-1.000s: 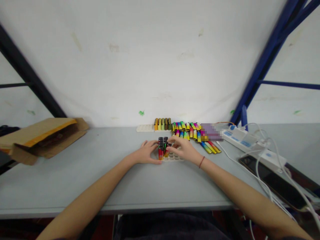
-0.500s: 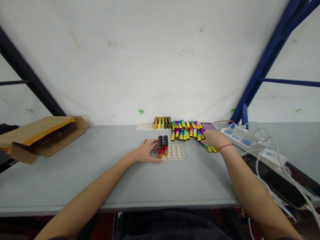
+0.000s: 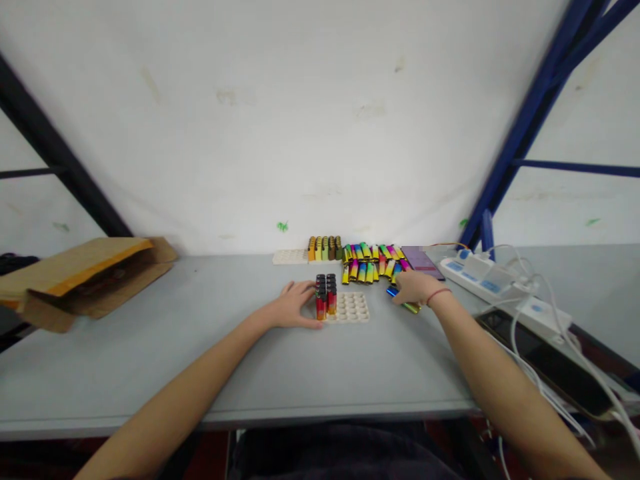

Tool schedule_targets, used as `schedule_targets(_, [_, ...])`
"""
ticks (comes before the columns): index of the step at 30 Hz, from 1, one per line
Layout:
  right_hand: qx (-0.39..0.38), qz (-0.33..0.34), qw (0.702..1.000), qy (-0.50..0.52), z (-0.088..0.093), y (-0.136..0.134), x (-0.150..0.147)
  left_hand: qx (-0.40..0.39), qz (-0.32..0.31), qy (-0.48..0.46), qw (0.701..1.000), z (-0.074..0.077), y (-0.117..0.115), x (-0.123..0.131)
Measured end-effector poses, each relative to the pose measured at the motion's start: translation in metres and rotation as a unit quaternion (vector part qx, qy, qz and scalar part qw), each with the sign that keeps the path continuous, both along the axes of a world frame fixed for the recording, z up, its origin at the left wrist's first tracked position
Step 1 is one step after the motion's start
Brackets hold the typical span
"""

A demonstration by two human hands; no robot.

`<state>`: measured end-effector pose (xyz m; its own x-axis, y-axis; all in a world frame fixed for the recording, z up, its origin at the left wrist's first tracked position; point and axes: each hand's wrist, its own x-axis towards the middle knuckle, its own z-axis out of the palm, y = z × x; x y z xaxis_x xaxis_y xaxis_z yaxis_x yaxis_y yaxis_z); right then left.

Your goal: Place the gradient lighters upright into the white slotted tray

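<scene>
My left hand (image 3: 294,305) rests at the left end of a white holed tray (image 3: 353,308), thumb at its front corner and fingers curved behind. Two rows of red lighters (image 3: 321,307) with black tops stand upright in that end of the tray. To the right, my right hand (image 3: 416,287) is closed with its fingertips down at a shiny blue lighter (image 3: 392,291) low over the table. Part of a yellow lighter (image 3: 413,308) shows beneath the palm. Beyond the fingers lie several rainbow-coloured lighters (image 3: 369,273) in two rough rows.
Behind stands a second white tray (image 3: 290,256) with yellow-to-brown lighters (image 3: 325,249) upright in it. A purple flat object (image 3: 423,261), a white power strip (image 3: 480,277), cables and a dark phone (image 3: 545,360) occupy the right. An opened brown paper package (image 3: 100,273) lies left.
My right hand has drawn back toward me and slightly left, off the rainbow-coloured lighters, uncovering more of the purple object. A blue lighter now shows at its fingertips. My left hand stays put.
</scene>
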<state>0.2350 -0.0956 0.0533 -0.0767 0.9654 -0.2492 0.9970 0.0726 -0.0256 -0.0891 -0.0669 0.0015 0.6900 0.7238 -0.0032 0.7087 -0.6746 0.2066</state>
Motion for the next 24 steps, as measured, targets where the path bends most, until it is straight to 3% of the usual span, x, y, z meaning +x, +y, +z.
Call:
schedule_targets(4, [-0.022, 0.046, 0.987, 0.152, -0.003, 0.003, -0.004, -0.002, 0.001, -0.001, 1.0, 0.0, 0.0, 0.0])
schedule_targets(8, [-0.046, 0.074, 0.943, 0.32, -0.003, 0.004, -0.011, 0.0, -0.001, -0.004, 1.0, -0.002, 0.001, -0.001])
schedule_targets(11, [-0.046, 0.088, 0.921, 0.376, -0.002, 0.003, -0.016, 0.005, -0.004, -0.01, 1.0, -0.004, 0.003, -0.002])
schedule_targets(14, [0.011, 0.094, 0.914, 0.394, -0.004, 0.004, -0.023, 0.009, -0.007, -0.011, 1.0, -0.004, 0.003, -0.002])
schedule_targets(19, [0.188, 0.05, 0.883, 0.426, -0.015, 0.01, -0.041, 0.01, -0.006, -0.006, 1.0, -0.003, 0.002, -0.001])
schedule_targets(24, [0.165, 0.054, 0.846, 0.504, -0.03, 0.016, -0.052, 0.014, -0.005, -0.012, 1.0, -0.004, 0.002, -0.002])
